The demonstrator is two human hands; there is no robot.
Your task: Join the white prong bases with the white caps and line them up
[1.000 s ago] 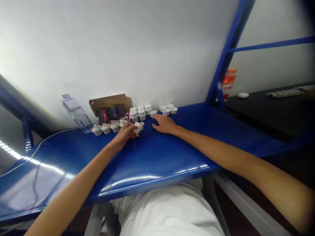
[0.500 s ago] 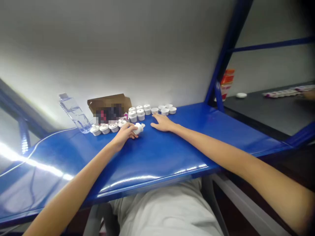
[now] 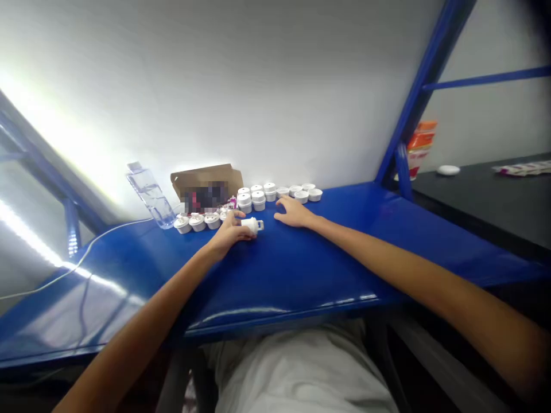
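My left hand [image 3: 232, 230] is closed around a small white plastic part [image 3: 250, 225], held just above the blue table. A squared loop sticks out of the part's right end. To the right, my right hand [image 3: 295, 212] has its thumb and fingers apart and holds nothing visible. Its fingertips are close to a group of open white round cups [image 3: 302, 197]; whether they touch is unclear. Left of these stand stacked white round pieces [image 3: 258, 198] with small holes on top. A row of white cups with fittings [image 3: 197, 222] lies beside my left hand, which partly covers it.
A cardboard box [image 3: 206, 172] with blurred contents stands against the wall. Left of it a clear bottle of liquid [image 3: 150, 195] appears tilted, near a white cable [image 3: 92, 244]. Blue frame posts [image 3: 424, 92] flank the blue table [image 3: 275, 275]. A dark table [image 3: 486, 201] adjoins at right.
The view has shifted, so the table's things appear farther right. In my left hand the white part has turned, and its loop now shows clearly. My right hand stays by the cups, still open.
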